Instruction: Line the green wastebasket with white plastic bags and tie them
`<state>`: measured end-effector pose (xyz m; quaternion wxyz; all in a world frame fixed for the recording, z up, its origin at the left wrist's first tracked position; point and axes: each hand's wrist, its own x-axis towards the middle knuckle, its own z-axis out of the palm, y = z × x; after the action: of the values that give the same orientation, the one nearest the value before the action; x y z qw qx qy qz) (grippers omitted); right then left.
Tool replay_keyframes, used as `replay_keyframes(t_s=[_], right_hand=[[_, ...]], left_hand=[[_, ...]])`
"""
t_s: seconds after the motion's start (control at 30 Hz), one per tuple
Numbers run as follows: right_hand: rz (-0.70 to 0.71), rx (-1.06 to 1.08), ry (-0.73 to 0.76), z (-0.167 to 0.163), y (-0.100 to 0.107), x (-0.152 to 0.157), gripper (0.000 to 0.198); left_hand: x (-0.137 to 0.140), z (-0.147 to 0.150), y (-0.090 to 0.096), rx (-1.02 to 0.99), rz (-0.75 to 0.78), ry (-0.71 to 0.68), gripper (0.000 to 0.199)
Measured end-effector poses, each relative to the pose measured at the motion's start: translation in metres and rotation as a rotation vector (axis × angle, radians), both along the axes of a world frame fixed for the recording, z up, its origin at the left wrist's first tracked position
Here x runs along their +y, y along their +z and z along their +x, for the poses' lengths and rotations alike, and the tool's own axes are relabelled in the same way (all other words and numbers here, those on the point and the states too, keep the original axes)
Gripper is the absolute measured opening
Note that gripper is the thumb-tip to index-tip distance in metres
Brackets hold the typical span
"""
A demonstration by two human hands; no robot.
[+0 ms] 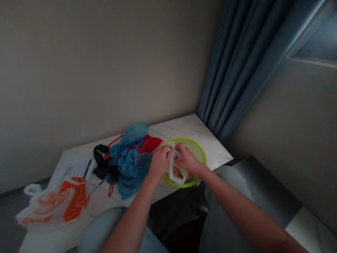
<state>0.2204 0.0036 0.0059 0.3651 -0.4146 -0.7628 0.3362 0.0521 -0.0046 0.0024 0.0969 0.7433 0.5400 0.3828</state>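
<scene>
So the white plastic bag (178, 180) is right in between this person's two hands, hanging just below the fingers and sitting over the yellow-green basket (203, 154). Left hand (160, 161) is on the bag's left side, fingers curled in and pinching the plastic up near the top. Right hand (187, 160) comes in from the other side, thumb and fingers bunched together on the upper right part of the bag, pretty close to the left fingertips but not quite touching them as far as I can tell. There's some orangey stuff showing around the lower part of the bag; can't make out what it is, too small and dim.

The basket's on the marble-look tabletop (181, 124), over at the right end. Just left of the left hand there's a heap of crumpled blue bags (131, 163), with a red bag (149, 144) poking out toward the basket and a black bag (100, 160) on the far side. Way over left, well apart from both hands, an orange-and-white bag (56, 203) partly covers a printed sheet (73, 168).
</scene>
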Motion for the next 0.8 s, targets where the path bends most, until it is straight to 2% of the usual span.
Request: replay_keyframes(t_s=[0.13,0.3,0.47,0.63,0.8], right_hand=[[0.125,-0.11,-0.008,0.001,-0.002,0.0,0.035],[0.243,-0.153,-0.035,0.003,0.005,-0.001,0.036],[0.233,-0.032,-0.084,0.005,0.011,-0.002,0.03],[0.218,0.059,-0.138,0.005,0.009,-0.001,0.021],[0.242,0.099,-0.189,0.005,0.003,0.001,0.014]], left_hand=[[0.003,-0.008,0.003,-0.018,-0.05,0.029,0.022],[0.004,-0.012,0.002,-0.022,-0.14,-0.023,0.024],[0.005,-0.012,-0.004,-0.113,-0.289,-0.108,0.026],[0.007,-0.015,0.0,-0.234,-0.449,-0.217,0.032],[0.001,-0.016,0.007,-0.493,-0.699,-0.309,0.028]])
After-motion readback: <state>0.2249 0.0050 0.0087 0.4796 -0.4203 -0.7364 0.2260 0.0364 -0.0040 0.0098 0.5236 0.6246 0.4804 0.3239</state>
